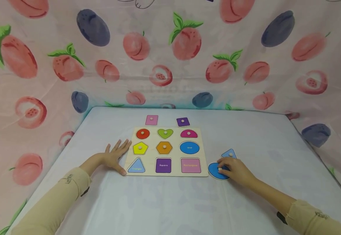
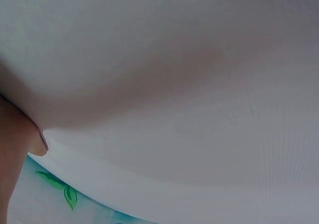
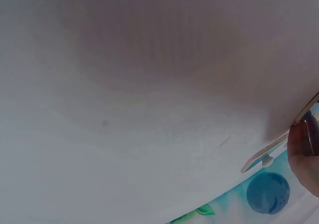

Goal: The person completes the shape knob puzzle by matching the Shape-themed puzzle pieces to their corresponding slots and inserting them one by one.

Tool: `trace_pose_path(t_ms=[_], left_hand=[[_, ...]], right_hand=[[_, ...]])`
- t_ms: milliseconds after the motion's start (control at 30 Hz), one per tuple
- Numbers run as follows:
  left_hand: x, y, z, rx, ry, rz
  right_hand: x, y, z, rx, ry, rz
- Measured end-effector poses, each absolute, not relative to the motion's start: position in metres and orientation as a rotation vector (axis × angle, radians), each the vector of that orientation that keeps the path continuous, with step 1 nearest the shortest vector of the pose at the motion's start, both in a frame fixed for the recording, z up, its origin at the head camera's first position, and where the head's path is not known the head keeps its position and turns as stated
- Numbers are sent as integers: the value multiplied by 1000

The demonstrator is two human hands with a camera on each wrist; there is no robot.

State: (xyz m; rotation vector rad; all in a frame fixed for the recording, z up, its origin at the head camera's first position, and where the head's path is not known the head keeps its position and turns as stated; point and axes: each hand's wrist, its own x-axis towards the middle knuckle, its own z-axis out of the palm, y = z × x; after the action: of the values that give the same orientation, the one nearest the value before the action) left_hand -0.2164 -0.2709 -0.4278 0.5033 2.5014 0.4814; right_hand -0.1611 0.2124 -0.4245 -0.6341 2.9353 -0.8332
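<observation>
A wooden shape puzzle board (image 1: 152,163) lies on the table. Spread fingers of my left hand (image 1: 114,160) touch its left edge; the left wrist view catches only part of that hand (image 2: 17,144). Right of the board, my right hand (image 1: 239,171) pinches the knob of a blue oval puzzle piece (image 1: 214,173), which partly shows beneath the fingers. Just behind it is a light blue triangle piece (image 1: 227,153), partly covered by the hand. On the board, the recesses marked Oval (image 1: 189,148), Triangle (image 1: 136,165), Square (image 1: 163,165) and Rectangular (image 1: 191,165) hold no pieces.
Behind the board lie a pink rectangle piece (image 1: 149,122) and a purple square piece (image 1: 183,123). Red circle (image 1: 140,135), green heart, magenta half-circle, yellow pentagon and orange hexagon pieces sit in the board. A fruit-print curtain (image 1: 161,42) surrounds the white table (image 1: 158,209).
</observation>
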Motion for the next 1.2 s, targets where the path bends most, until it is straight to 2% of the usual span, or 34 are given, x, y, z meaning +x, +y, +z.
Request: trace_pose_path(t_ms=[767,1200], left_hand=[[-218,-265,-425,488,2506,469],[-216,-265,-425,482,2492,480]], right_hand=[[-166,215,-412,-614,2912,-875],[-181,193,-406,-669,2886,-870]])
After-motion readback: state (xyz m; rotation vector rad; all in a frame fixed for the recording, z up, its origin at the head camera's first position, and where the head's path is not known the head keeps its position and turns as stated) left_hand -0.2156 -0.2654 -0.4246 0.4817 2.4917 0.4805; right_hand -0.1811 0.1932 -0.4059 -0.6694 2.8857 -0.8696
